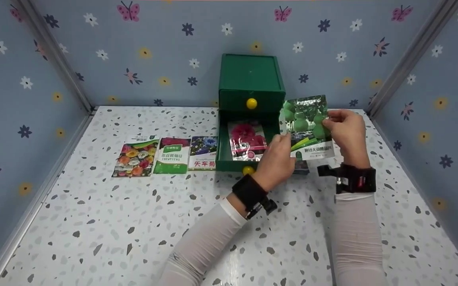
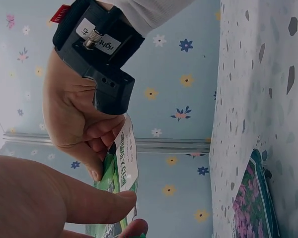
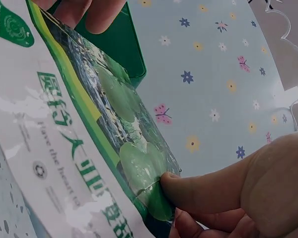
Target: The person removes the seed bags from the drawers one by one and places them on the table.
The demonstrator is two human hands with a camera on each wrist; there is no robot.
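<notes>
A seed packet [image 1: 308, 127] with green gourds on its front is held up by both hands at the right of the green drawer box [image 1: 251, 73]. My right hand [image 1: 348, 133] pinches its right edge, thumb [image 3: 198, 193] on the gourd picture. At its lower left edge my left hand [image 1: 278, 161] pinches it between thumb [image 2: 99, 203] and fingers. The lower drawer [image 1: 223, 153] is pulled out, and a seed packet with dark pink flowers [image 1: 248, 141] lies inside it. The left hand overlaps the drawer's front right corner in the head view.
Left of the drawer, three seed packets lie in a row: mixed flowers [image 1: 135, 158], a green-and-white one [image 1: 171, 157] and blue flowers [image 1: 203, 154]. Another packet with pink flowers [image 2: 251, 198] lies on the speckled table [image 1: 133, 238]. Yellow knobs [image 1: 251, 103] mark both drawers.
</notes>
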